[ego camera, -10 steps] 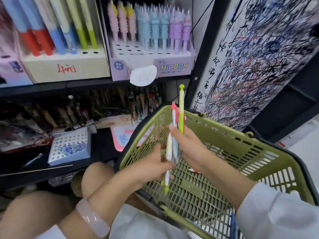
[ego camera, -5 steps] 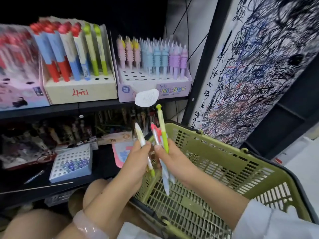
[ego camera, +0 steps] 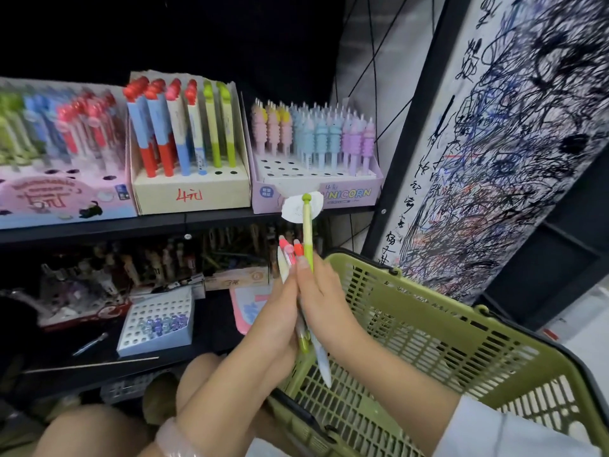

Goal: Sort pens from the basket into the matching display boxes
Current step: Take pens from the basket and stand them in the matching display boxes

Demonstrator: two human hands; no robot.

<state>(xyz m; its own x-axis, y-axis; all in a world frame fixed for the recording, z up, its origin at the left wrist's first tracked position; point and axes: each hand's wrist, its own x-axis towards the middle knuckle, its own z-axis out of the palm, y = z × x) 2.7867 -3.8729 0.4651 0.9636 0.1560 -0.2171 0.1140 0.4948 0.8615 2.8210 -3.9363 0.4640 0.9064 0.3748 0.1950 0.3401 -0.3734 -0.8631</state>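
**Both hands clamped on one pen bundle, above basket rim**

Left hand (ego camera: 280,311) and right hand (ego camera: 321,300) pressed palm to palm, fingers curled round a bundle of pens (ego camera: 298,268) held upright between them. Tallest in the bundle: green pen (ego camera: 307,232) with a ball cap, sticking up well past the right fingertips, pinched against the right forefinger. Beside it, just left: two pens with red-orange caps (ego camera: 297,249) and a pale cream one, tops level with the fingertips. Lower ends poking out below the palms: a green barrel and a white tip pointing down into the basket.

Green mesh basket (ego camera: 428,328) directly below and right of the hands, near rim touching neither hand as far as visible. Contents under the wrists not readable.

Above and ahead of the fingertips, on the shelf: lilac UNICORN box (ego camera: 349,192) with pastel pens in the back rows, empty holes in front. Left of it, cream box (ego camera: 191,192) marked in red, holding red, blue and green pens. Further left, pink box (ego camera: 62,196), blurred. White paper tag (ego camera: 291,209) hanging just behind the green pen's cap.

Left of the left hand, lower shelf: white holed tray (ego camera: 155,321) with a few purple-blue items.
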